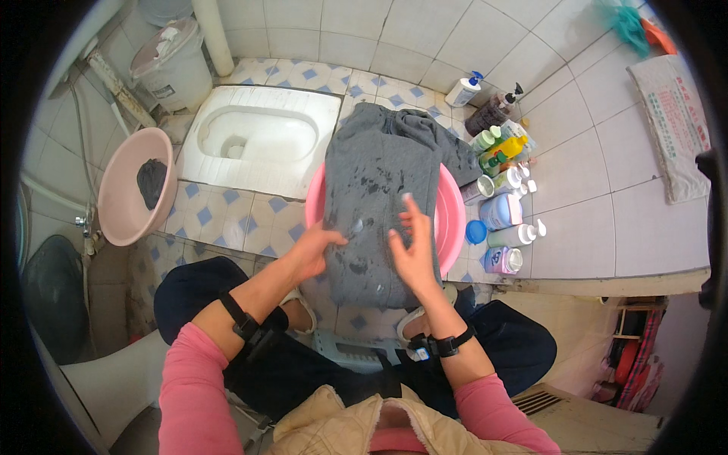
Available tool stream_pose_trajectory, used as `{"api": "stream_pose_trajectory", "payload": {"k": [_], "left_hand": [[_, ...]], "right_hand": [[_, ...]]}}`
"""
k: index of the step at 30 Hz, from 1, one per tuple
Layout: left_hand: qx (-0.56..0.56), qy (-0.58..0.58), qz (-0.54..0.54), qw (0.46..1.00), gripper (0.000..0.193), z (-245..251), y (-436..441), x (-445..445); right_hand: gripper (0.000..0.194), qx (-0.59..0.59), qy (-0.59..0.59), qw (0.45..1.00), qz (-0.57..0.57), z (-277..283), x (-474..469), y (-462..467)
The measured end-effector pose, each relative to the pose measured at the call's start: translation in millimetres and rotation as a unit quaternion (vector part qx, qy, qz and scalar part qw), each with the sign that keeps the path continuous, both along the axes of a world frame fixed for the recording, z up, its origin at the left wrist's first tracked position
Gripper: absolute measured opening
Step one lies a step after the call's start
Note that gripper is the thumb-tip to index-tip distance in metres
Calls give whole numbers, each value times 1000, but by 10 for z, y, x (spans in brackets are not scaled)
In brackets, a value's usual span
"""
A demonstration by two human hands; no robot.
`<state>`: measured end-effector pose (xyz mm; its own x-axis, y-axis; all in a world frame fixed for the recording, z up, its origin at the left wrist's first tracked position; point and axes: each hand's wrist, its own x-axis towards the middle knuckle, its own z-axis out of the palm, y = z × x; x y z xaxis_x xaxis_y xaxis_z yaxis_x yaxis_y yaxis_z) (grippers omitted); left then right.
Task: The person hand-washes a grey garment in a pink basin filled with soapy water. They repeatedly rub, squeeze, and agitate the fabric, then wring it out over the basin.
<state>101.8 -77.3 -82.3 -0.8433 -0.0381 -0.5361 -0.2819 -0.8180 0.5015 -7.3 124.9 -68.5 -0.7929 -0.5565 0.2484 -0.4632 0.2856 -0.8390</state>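
A grey garment, perhaps trousers, lies spread over a pink plastic basin on the floor before me. Dark wet patches and a small whitish spot mark its cloth. At the garment's left edge is my left hand, thumb on top; its fingers partly hidden by the edge, so its hold is unclear. My right hand is over the garment's right half, fingers apart and holding nothing. The garment's upper part is bunched and hangs past the basin towards the bottles. Its near end hangs over the basin's front rim.
Pump bottles, several other bottles and a blue cap line the right wall. A squat toilet is at the back left. Left of it stands a pale pink basin with a dark cloth. A lidded bucket stands behind.
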Motion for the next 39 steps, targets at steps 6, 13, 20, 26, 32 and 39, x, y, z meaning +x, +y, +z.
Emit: {"api": "stream_pose_trajectory", "payload": {"k": [6, 13, 20, 26, 32, 39], "left_hand": [[23, -19, -8, 1000, 60, 36, 51, 55], [-14, -25, -23, 999, 64, 145, 146, 182], [-46, -44, -71, 995, 67, 333, 292, 528], [-40, -86, -129, 987, 58, 103, 442, 699], [-309, -49, -292, 904, 44, -239, 382, 704], [-538, -55, -452, 710, 60, 110, -233, 317]], "right_hand": [[93, 97, 64, 973, -201, -421, -494, 292], [97, -35, -255, 951, -173, -151, -456, 496], [98, -96, -276, 942, -165, 218, -162, 1012], [101, -54, -272, 946, -169, -24, -15, 1271], [99, 4, -183, 967, -176, -177, -17, 1318], [99, 25, -191, 963, -188, -226, -6, 1377]]}}
